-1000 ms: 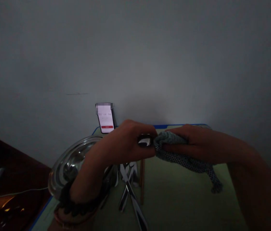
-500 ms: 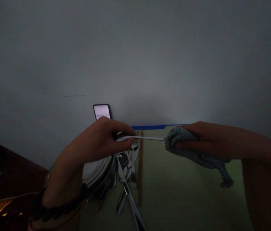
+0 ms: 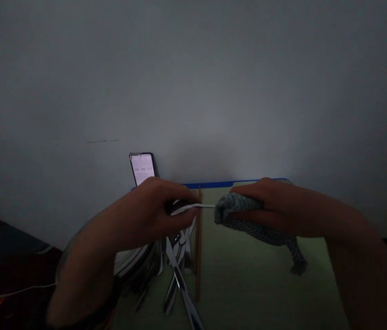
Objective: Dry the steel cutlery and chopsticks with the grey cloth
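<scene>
In a dimly lit view from the head-worn camera, two bare hands work above a desk point(image 3: 265, 284) set against a grey wall point(image 3: 214, 91). The fingers of the left hand point(image 3: 155, 206) pinch one end of a slim metal utensil point(image 3: 207, 206), probably a spoon, while those of the right hand point(image 3: 275, 206) grip a checked cloth point(image 3: 258, 233) bunched at its other end. The utensil spans the gap between the hands, clear of the desk.

A slip looks the likeliest mishap: a loose pinch on the left, or a hard pull of the cloth, could send the utensil clattering onto the crossed cutlery point(image 3: 181, 280) below. The cloth's dangling tail might also snag loose pieces if swept leftward.

A pair of wooden sticks point(image 3: 198, 256) lies just beside the cutlery. The left forearm partly covers a round metal vessel point(image 3: 128, 261), hiding whatever it contains; a lowered elbow or wrist could knock it. A lit phone point(image 3: 143, 168) leans on the wall behind the left hand, its lower part hidden, and a stray knuckle might topple it. At far left, a white cable point(image 3: 18, 291) crosses the dark background.
</scene>
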Action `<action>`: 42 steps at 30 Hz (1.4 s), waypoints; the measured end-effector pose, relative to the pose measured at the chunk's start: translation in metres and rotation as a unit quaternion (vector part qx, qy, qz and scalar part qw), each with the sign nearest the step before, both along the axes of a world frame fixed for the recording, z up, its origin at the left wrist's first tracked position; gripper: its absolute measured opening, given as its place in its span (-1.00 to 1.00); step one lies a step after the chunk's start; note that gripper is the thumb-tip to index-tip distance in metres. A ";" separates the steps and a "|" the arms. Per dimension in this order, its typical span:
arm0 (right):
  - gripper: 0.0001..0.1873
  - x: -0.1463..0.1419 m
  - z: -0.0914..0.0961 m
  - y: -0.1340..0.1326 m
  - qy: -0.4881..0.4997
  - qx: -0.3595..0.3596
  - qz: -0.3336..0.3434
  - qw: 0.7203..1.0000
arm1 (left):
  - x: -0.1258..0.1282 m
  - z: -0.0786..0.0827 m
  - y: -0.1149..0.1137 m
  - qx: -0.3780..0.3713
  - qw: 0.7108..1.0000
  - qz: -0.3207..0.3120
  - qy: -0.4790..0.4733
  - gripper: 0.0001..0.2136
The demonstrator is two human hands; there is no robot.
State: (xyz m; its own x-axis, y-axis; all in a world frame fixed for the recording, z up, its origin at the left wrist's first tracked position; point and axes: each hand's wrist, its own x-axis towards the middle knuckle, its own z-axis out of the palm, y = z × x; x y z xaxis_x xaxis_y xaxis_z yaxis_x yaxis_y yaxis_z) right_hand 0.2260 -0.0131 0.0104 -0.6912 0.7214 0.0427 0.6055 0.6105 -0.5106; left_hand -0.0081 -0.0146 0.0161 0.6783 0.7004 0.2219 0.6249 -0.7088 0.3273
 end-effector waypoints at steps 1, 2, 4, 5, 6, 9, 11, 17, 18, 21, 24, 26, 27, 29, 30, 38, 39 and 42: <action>-0.74 0.006 0.001 0.002 0.002 -0.013 -0.005 1.000 | -0.005 0.000 0.001 0.005 1.000 0.008 -0.001 -0.83; -0.74 0.011 0.001 0.003 0.005 -0.024 -0.010 1.000 | -0.009 0.000 0.001 0.010 1.000 0.014 -0.007 -0.81; -0.73 0.020 0.002 0.006 0.009 -0.043 -0.026 0.999 | -0.016 0.000 0.004 0.027 0.999 0.024 -0.023 -0.77; -0.71 0.023 0.002 0.006 0.009 -0.049 -0.036 0.998 | -0.017 -0.001 0.005 0.041 0.998 0.030 -0.033 -0.77; -0.70 0.025 0.002 0.007 0.009 -0.053 -0.047 0.997 | -0.018 -0.001 0.006 0.057 0.997 0.041 -0.043 -0.77; -0.68 0.025 0.001 0.005 0.003 -0.045 -0.076 0.996 | -0.012 -0.004 0.007 0.104 0.990 0.071 -0.061 -0.80; -0.69 0.021 0.000 0.003 -0.002 -0.034 -0.071 0.997 | -0.003 -0.007 0.007 0.109 0.991 0.063 -0.050 -0.79; -0.76 0.000 -0.004 0.000 0.009 0.012 0.012 1.000 | 0.026 -0.018 0.004 0.083 0.996 0.000 -0.011 -0.67; -0.77 -0.003 -0.006 0.001 0.018 0.015 0.021 1.000 | 0.028 -0.018 0.004 0.080 0.997 0.001 -0.010 -0.66; -0.80 -0.007 -0.010 0.004 0.040 0.012 0.037 0.998 | 0.026 -0.018 0.005 0.078 0.997 0.014 -0.007 -0.65; -0.79 -0.009 -0.014 0.007 0.055 0.009 0.037 0.998 | 0.024 -0.016 0.006 0.084 0.996 0.020 0.006 -0.66; -0.78 -0.010 -0.015 0.008 0.060 0.004 0.043 0.997 | 0.023 -0.016 0.006 0.080 0.996 0.024 0.013 -0.66; -0.77 -0.011 -0.016 0.008 0.061 0.002 0.046 0.997 | 0.023 -0.015 0.006 0.077 0.997 0.027 0.015 -0.66; -0.77 -0.013 -0.016 0.008 0.059 0.003 0.045 0.997 | 0.023 -0.015 0.006 0.070 0.997 0.033 0.017 -0.66; -0.77 -0.014 -0.017 0.008 0.059 0.006 0.042 0.997 | 0.023 -0.014 0.006 0.067 0.997 0.035 0.017 -0.67; -0.74 -0.002 -0.015 0.010 0.025 -0.006 0.031 0.999 | 0.016 -0.013 0.010 -0.005 0.999 0.018 0.033 -0.67; -0.73 0.003 -0.013 0.010 0.018 -0.012 0.021 1.000 | 0.013 -0.012 0.010 -0.019 0.999 0.019 0.031 -0.67; -0.69 0.014 -0.010 0.010 0.000 -0.032 -0.012 0.999 | 0.002 -0.010 0.013 -0.054 0.997 0.043 0.021 -0.65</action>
